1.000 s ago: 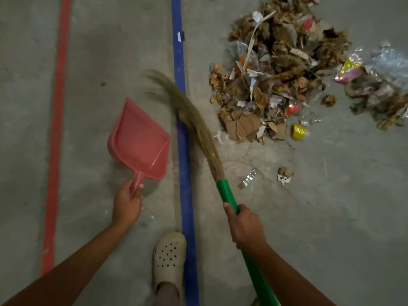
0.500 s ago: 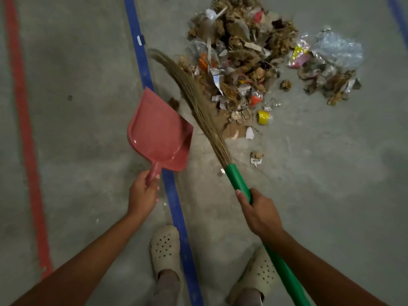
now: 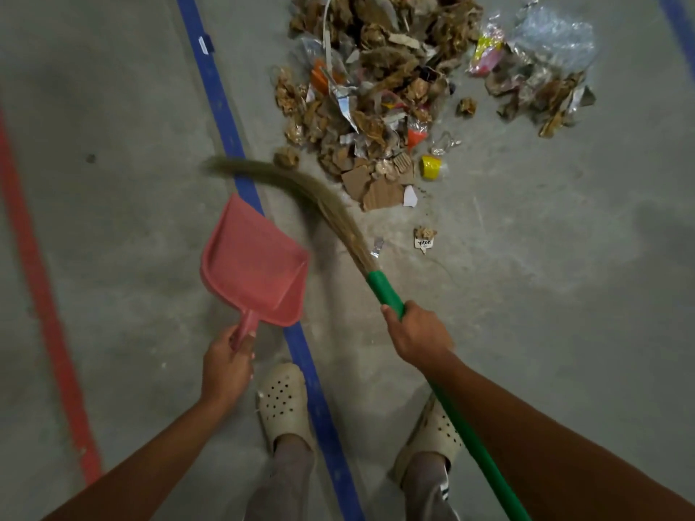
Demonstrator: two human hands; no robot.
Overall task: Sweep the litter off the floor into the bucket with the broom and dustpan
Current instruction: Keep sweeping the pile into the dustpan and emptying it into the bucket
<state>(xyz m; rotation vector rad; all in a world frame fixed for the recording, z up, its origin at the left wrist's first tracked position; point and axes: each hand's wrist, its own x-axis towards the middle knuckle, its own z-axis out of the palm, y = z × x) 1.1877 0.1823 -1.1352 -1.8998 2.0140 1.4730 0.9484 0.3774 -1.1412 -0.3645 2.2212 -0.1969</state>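
The left hand (image 3: 227, 364) wraps its fingers (image 3: 246, 345) round the dustpan (image 3: 255, 265) handle, the right hand (image 3: 419, 334) round the broom (image 3: 383, 285); litter (image 3: 376, 95) heaped at one o'clock could scatter wide, the pan being well apart at nine.

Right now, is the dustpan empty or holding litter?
Empty. The dustpan shows a bare pink inside, and the litter pile lies on the floor beyond it.

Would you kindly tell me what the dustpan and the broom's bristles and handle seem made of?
The dustpan looks like moulded plastic: one uniform pinkish-red piece, matte, finely ribbed. The bristles seem dried grass or similar natural fibre: thin tan strands bending softly. The handle is smooth, bright green, probably plastic or plastic-sleeved; its core is hidden.
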